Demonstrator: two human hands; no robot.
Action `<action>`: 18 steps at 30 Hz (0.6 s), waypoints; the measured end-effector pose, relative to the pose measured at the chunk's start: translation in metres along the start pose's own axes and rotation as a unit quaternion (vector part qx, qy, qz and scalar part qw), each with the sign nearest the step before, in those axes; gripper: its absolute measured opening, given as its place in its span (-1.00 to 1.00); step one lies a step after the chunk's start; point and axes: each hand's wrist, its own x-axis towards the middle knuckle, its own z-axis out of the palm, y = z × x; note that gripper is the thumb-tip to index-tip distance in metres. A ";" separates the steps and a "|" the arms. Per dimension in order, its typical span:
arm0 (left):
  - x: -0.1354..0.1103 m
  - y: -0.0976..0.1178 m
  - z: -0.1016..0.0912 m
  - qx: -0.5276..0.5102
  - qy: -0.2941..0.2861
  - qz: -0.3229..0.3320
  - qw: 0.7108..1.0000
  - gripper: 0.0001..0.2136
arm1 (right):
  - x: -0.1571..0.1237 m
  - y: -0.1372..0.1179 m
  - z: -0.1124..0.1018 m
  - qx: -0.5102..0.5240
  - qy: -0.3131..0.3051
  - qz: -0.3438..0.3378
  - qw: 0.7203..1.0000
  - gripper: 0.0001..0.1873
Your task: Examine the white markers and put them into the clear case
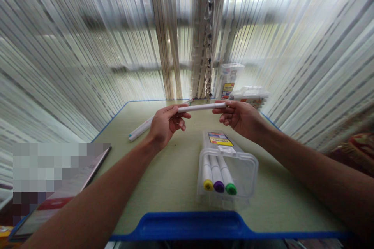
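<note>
Both of my hands hold one white marker (201, 107) level above the table. My left hand (165, 123) pinches its left end with fingers curled. My right hand (239, 116) grips its right end between thumb and fingertips. Below them a clear plastic marker case (242, 163) lies open on the table, with three white markers inside showing yellow (208, 184), purple (219, 186) and green (231, 189) caps. Another white marker (140, 128) with a blue tip lies on the table left of my left hand.
The light green table (163, 179) has a blue rim and a blue handle lip (189, 223) at the front. A tablet or book (70, 186) lies at the left edge. Clear plastic containers (248, 94) stand at the back right before striped curtains.
</note>
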 end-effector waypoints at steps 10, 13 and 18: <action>0.000 -0.003 0.001 0.076 0.009 0.028 0.997 -0.77 | 0.001 0.004 -0.001 -0.030 0.003 -0.036 0.999 -0.87; 0.000 -0.004 0.000 0.094 0.003 0.037 0.995 -0.73 | 0.001 0.005 -0.002 -0.038 -0.005 -0.044 0.998 -0.83; 0.000 -0.006 -0.002 0.134 -0.012 0.053 0.990 -0.68 | 0.003 0.010 -0.004 -0.069 -0.009 -0.070 0.995 -0.65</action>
